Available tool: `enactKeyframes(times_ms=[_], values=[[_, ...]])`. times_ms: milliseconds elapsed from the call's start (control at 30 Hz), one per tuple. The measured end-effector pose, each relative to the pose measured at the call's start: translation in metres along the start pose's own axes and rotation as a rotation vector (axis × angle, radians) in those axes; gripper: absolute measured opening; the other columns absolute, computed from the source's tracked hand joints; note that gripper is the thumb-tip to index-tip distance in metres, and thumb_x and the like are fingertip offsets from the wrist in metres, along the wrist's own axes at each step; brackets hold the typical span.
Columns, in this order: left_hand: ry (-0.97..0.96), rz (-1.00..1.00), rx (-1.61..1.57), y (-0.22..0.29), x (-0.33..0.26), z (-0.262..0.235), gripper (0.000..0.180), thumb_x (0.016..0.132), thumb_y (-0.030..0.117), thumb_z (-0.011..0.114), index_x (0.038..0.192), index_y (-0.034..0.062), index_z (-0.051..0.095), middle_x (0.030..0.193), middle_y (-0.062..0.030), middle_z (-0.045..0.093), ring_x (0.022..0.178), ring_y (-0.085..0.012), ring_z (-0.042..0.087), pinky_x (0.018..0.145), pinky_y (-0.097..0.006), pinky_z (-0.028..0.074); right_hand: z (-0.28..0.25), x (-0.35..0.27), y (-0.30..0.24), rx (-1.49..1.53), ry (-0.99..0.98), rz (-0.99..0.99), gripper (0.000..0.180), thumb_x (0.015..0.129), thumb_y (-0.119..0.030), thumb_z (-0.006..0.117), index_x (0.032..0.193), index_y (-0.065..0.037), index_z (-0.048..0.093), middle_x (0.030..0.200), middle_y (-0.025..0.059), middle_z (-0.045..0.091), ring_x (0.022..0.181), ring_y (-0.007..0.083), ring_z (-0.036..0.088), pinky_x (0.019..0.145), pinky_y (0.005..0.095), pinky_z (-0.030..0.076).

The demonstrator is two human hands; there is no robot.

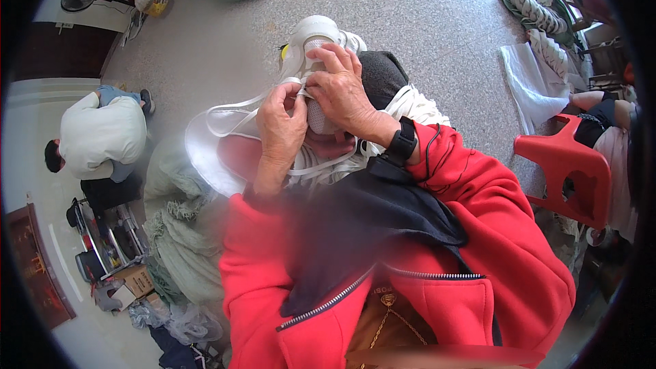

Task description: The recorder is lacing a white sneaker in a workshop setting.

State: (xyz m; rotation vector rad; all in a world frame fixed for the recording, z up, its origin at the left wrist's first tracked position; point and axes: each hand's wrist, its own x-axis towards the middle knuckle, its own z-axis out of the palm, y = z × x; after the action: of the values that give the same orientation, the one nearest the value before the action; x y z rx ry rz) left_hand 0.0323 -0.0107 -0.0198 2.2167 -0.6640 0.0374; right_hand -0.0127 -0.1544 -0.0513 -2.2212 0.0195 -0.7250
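A white sneaker rests on my lap, its toe pointing away from me and its mesh tongue partly covered by my hands. My left hand pinches a white shoelace at the shoe's left side, and the lace loops out to the left. Lying over the upper, my right hand has its thumb and index finger closed at the lacing, near the left fingertips. The exact grip between those fingers is hidden. Beside my left wrist is a white shoe part with a pinkish-red inside.
A bundle of white laces lies by my right wrist. On the right stands a red plastic stool; more white shoes are piled behind it. Pale green sacking is at my left. A person in white bends over farther left.
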Motion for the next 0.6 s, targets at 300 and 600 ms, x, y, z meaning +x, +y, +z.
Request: enactKeyframes(times_ms=[300, 600], values=[[0.098, 0.203, 0.175, 0.001, -0.006, 0.006, 0.016, 0.074, 0.002, 0.068, 0.087, 0.0038, 0.059, 0.084, -0.0126, 0.062, 0.078, -0.0327, 0.062, 0.067, -0.042, 0.050, -0.061, -0.015, 0.015, -0.358, -0.119, -0.224, 0.007, 0.071, -0.007, 0.066, 0.077, -0.006, 0.063, 0.116, 0.0084, 0.055, 0.125, 0.0312, 0.044, 0.112, 0.0553, 0.022], [0.104, 0.241, 0.167, -0.001, -0.008, -0.001, 0.017, 0.077, 0.007, 0.070, 0.089, 0.0043, 0.059, 0.089, -0.0127, 0.066, 0.077, -0.0326, 0.063, 0.068, -0.042, 0.050, -0.244, -0.162, 0.145, -0.832, -0.234, 0.380, 0.007, 0.079, -0.009, 0.060, 0.075, -0.005, 0.065, 0.097, 0.0081, 0.061, 0.110, 0.0293, 0.052, 0.101, 0.0451, 0.035]])
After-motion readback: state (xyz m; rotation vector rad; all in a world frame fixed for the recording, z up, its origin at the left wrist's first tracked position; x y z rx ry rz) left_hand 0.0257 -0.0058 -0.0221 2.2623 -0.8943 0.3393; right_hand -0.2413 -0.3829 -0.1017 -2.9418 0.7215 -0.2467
